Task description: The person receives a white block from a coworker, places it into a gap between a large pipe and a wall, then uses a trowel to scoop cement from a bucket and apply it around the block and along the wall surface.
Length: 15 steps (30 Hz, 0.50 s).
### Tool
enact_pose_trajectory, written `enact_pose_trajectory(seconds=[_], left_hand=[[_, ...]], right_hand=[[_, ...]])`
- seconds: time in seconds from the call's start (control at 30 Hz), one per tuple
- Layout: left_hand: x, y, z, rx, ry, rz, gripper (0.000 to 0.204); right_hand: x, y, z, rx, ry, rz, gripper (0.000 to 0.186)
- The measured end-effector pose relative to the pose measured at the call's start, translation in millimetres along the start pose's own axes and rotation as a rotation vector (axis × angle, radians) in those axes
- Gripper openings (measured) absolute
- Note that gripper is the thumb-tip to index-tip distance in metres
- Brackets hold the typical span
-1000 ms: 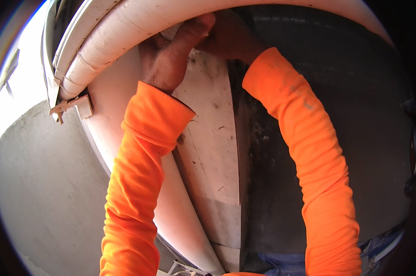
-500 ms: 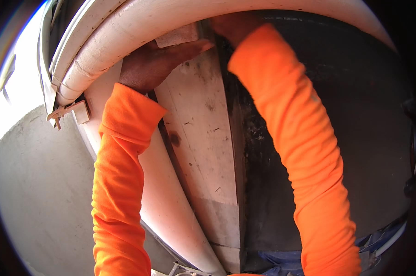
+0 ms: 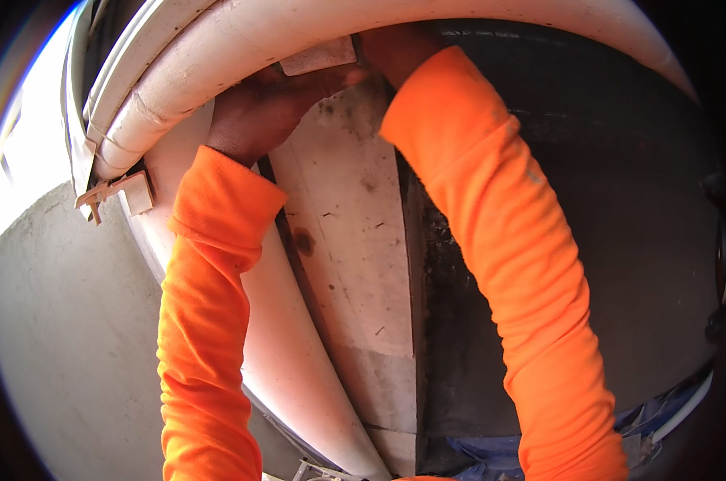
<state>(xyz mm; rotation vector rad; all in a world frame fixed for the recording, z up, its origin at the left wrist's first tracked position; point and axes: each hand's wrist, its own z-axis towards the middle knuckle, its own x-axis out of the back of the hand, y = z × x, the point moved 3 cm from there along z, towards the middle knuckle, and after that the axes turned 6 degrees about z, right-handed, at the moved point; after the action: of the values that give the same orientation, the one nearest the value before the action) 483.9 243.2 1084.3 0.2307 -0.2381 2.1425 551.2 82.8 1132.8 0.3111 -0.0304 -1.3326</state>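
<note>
Handling the pale flat-faced piece (image 3: 319, 56) well is calling, it seems, for steady support from below and little force. The piece is sitting near 12 o'clock in the view, its lower part showing beneath the curved pale pipe (image 3: 227, 52). The left hand (image 3: 259, 116), at 11 o'clock, is lying just under it, 1 digit pointing toward 2 o'clock below its lower edge; the other fingers are hiding, so nobody is able to tell whether this hand is gripping the piece or merely bearing it. The right hand (image 3: 395, 52), at 12 o'clock, is resting in deep shade on the piece's 3 o'clock side, and the shade is concealing whether its grasp is wide or narrow. Because the pipe is partly screening the 2 hands, the person is probably relying on touch; a palm set squarely underneath would likely be serving better than a pinch at the rim. Below, toward 6 o'clock, the pale board (image 3: 355, 264) is showing small dark marks, perhaps snags, so knuckles and the right sleeve (image 3: 507, 224) are probably needing clearance from it.
</note>
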Motion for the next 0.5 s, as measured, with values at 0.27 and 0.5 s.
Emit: enact_pose_trajectory(seconds=[0.27,0.5], left_hand=[[1.7,0.0,0.2,-0.002,-0.001,-0.026,0.067],[5.2,-8.4,0.5,-0.022,-0.065,-0.158,0.072]], right_hand=[[5.1,-2.2,3.3,-0.013,0.005,-0.003,0.051],[-1.7,-3.3,0.2,-0.028,0.003,0.011,0.05]])
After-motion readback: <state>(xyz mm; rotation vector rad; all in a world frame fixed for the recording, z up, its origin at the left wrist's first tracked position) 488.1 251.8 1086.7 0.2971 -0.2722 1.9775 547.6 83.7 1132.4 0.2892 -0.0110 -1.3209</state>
